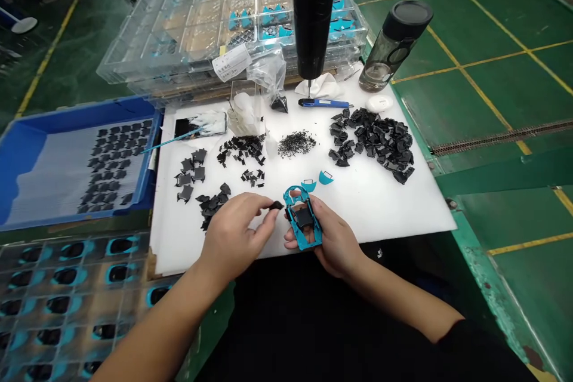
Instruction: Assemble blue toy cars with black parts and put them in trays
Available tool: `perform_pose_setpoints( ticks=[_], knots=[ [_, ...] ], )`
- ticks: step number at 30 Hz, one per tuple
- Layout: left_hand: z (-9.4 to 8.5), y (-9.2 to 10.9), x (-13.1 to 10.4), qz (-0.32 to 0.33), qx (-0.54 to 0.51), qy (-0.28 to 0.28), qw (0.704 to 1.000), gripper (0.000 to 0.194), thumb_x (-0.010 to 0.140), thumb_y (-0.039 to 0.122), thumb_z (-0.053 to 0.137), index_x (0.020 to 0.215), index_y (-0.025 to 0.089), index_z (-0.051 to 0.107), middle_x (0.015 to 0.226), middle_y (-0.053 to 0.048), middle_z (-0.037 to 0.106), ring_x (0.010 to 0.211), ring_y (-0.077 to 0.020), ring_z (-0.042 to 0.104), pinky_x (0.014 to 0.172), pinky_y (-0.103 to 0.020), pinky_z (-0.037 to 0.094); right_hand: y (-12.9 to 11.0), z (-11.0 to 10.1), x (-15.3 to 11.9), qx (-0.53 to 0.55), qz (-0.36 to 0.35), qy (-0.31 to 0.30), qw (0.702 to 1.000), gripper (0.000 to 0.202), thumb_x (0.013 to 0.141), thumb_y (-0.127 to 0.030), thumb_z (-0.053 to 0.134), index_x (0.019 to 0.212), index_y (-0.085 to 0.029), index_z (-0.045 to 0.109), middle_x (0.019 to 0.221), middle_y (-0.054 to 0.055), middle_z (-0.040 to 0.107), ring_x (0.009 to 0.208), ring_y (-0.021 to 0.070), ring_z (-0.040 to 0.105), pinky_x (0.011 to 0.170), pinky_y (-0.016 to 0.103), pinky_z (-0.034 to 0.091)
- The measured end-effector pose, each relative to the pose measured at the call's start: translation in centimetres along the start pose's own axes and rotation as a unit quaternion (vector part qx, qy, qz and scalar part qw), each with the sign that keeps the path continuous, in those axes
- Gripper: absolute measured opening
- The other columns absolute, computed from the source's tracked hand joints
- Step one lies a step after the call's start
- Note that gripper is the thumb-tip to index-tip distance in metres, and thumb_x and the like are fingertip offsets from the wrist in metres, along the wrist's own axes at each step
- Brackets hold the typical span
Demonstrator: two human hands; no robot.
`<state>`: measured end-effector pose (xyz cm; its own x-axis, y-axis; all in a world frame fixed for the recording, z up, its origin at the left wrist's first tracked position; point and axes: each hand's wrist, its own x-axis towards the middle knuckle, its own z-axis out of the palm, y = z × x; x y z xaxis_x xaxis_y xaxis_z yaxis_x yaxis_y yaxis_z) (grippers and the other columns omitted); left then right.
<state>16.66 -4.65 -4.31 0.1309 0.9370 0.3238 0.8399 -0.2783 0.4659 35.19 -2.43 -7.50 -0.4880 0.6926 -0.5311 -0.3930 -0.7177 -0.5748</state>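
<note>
Black clothing (313,322) spreads nearest, below the near edge of the white table (380,209). Over that edge, about midway along, the right hand (335,236) has its fingers curled round a teal frame (298,234), tilted, with a black panel (305,216) in its opening. Beside it, the left hand (237,230) pinches a small black piece (276,205) between thumb and fingertips; whether that piece touches the frame, I cannot tell.

Two teal pieces (323,179) lie just beyond the frame. Loose black parts (385,140) heap toward the table's right edge, and a bottle (394,45) stands at the far right corner. Tiny black bits (296,143) are scattered near the middle. Toward the far edge lies a blue pen-like tool (324,103), the tip of a black driver (313,18) pointing down at it. Alongside the left edge sits a blue tray (22,137).
</note>
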Motion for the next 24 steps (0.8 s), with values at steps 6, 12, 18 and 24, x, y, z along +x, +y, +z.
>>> perform_pose_setpoints(
  ticks=[6,12,18,24],
  knots=[
    [1.2,1.6,1.8,0.069,0.083,0.018,0.994,0.006,0.094,0.021,0.058,0.095,0.018,0.063,0.091,-0.006,0.07,0.085,-0.0202,0.066,0.076,-0.033,0.053,0.7,0.0,0.0,-0.034,-0.007,-0.037,0.999,0.036,0.098,-0.053,0.05,0.125,-0.032,0.062,0.112,0.004,0.068,0.079,0.0201,0.068,0.074,0.038,0.061],
    [1.4,1.6,2.1,0.073,0.127,-0.013,0.989,0.013,0.095,0.019,0.056,0.085,0.016,0.065,0.085,-0.007,0.068,0.078,-0.0206,0.064,0.068,-0.033,0.051,0.6,0.0,-0.2,-0.069,-0.02,-0.055,0.996,0.038,0.096,-0.057,0.05,0.117,-0.028,0.062,0.092,0.004,0.066,0.081,0.0213,0.067,0.077,0.039,0.06],
    [0.4,0.4,3.1,-0.067,-0.018,-0.094,0.993,0.01,0.085,0.025,0.073,0.09,0.018,0.069,0.079,0.0,0.068,0.071,-0.0157,0.064,0.064,-0.027,0.051,0.5,-0.2,-0.2,-0.074,-0.003,-0.048,0.996,0.043,0.097,-0.057,0.048,0.127,-0.029,0.061,0.106,0.005,0.066,0.078,0.0208,0.071,0.075,0.038,0.061],
    [0.0,-1.1,2.6,-0.055,-0.177,-0.132,0.974,0.022,0.095,0.034,0.061,0.11,0.024,0.074,0.095,-0.004,0.068,0.087,-0.0148,0.065,0.076,-0.026,0.053,-0.3,-0.1,-0.2,-0.025,0.019,-0.075,0.997,0.043,0.095,-0.054,0.055,0.129,-0.029,0.057,0.101,0.004,0.066,0.08,0.0208,0.073,0.073,0.038,0.062]
  ],
)
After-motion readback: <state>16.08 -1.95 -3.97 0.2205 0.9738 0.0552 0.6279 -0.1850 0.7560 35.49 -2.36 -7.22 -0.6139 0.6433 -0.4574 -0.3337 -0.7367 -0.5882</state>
